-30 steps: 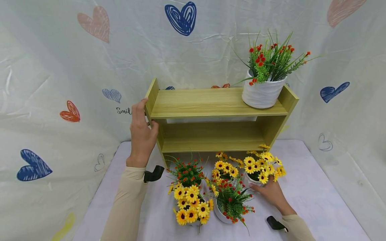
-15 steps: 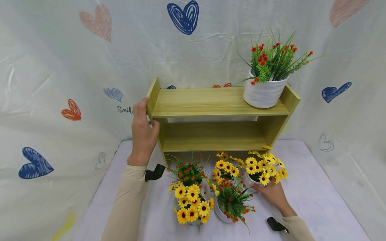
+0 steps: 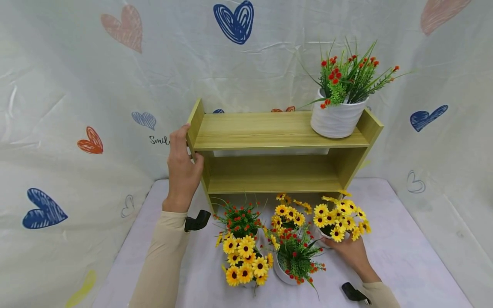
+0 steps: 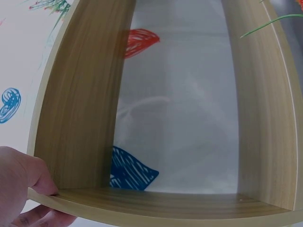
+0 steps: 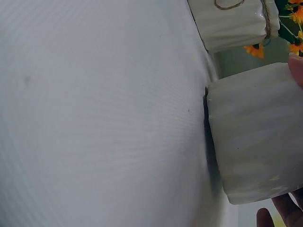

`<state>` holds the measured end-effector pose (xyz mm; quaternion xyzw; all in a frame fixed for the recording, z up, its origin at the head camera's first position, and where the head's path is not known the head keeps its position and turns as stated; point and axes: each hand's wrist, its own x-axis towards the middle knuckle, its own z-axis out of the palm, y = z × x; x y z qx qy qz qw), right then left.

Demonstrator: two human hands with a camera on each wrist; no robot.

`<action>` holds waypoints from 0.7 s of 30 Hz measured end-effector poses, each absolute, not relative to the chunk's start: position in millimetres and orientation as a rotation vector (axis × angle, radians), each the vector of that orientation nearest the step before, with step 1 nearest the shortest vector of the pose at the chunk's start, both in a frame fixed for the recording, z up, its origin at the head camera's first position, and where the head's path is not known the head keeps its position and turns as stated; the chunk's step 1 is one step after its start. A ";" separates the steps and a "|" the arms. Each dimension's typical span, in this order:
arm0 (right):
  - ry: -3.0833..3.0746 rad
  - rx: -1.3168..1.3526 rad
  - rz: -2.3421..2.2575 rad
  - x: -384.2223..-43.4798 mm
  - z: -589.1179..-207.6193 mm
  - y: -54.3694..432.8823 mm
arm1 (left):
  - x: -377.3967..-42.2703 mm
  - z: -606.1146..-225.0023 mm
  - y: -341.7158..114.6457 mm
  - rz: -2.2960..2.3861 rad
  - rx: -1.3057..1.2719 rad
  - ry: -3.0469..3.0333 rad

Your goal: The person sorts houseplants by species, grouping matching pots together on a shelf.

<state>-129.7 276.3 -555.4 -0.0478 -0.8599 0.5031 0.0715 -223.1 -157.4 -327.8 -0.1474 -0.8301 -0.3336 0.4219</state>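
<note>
My left hand (image 3: pixel 184 173) grips the left side panel of a two-tier wooden shelf (image 3: pixel 265 188); in the left wrist view its thumb and fingers (image 4: pixel 40 177) lie on either side of the panel's edge. At the right front of the shelf, my right hand (image 3: pixel 349 252) holds a white flowerpot (image 5: pixel 258 135) with yellow daisy-like flowers (image 3: pixel 339 218). The right wrist view shows the pot slightly tilted, with a dark shadow along its base. Fingers sit on opposite sides of the pot, partly cut off by the frame.
A white pot (image 3: pixel 335 122) of red flowers and grass stands on the top tier's right end. Before the shelf are two red-flowered plants (image 3: pixel 240 222) (image 3: pixel 296 256) and two yellow-flowered ones (image 3: pixel 246 265) (image 3: pixel 289 216). Heart-printed sheeting (image 3: pixel 265 64) hangs behind the table (image 3: pixel 408 256).
The yellow-flowered pot in my right hand has shifted a little to the right and towards me, the hand moving with it. My left hand keeps its grip on the shelf.
</note>
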 end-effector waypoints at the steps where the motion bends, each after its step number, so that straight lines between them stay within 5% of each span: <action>1: -2.587 -0.163 1.516 -128.9 -554.6 276.1 | -223.1 -327.9 -157.4 -0.837 -0.369 -2.079; 21: -2.324 0.121 1.278 -109.1 -505.0 261.7 | -222.0 -326.8 -156.8 -0.834 -0.363 -2.089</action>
